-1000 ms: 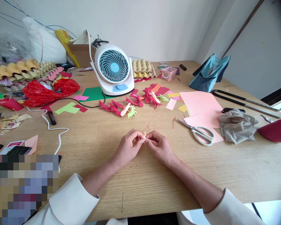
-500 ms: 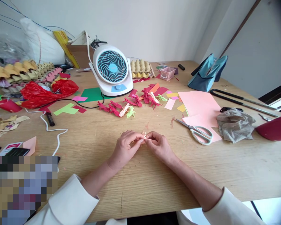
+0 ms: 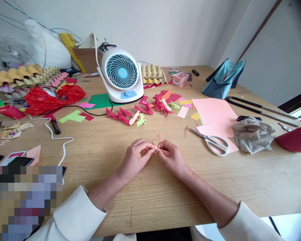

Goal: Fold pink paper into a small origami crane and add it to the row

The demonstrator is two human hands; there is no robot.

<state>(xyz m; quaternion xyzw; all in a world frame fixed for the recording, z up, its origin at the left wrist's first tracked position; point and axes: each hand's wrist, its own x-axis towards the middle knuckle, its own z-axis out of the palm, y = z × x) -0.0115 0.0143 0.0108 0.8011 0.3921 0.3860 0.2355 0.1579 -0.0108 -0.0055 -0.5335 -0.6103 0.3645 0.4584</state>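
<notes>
Between my hands is a small pale pink paper piece [image 3: 156, 145] with thin points sticking up. My left hand [image 3: 137, 155] pinches it from the left with thumb and forefinger. From the right, the fingertips of my right hand [image 3: 172, 157] close on the same piece, almost touching my left ones. Much of the piece is hidden by my fingers. Beyond my hands lies a row of folded red paper figures [image 3: 120, 115], with a pale pink one [image 3: 134, 118] and a light green one [image 3: 141, 119] at its near side.
White-handled scissors [image 3: 213, 142] lie right of my hands, by large pink sheets [image 3: 214, 113] and a crumpled grey cloth [image 3: 252, 134]. A white fan [image 3: 122, 75] stands behind the figures. A red plastic bag [image 3: 52, 100] and a white cord [image 3: 64, 147] are on the left.
The whole view has shifted slightly, so the table's things appear a little further right. Both hands keep their pinch on the paper piece, with hardly any movement.
</notes>
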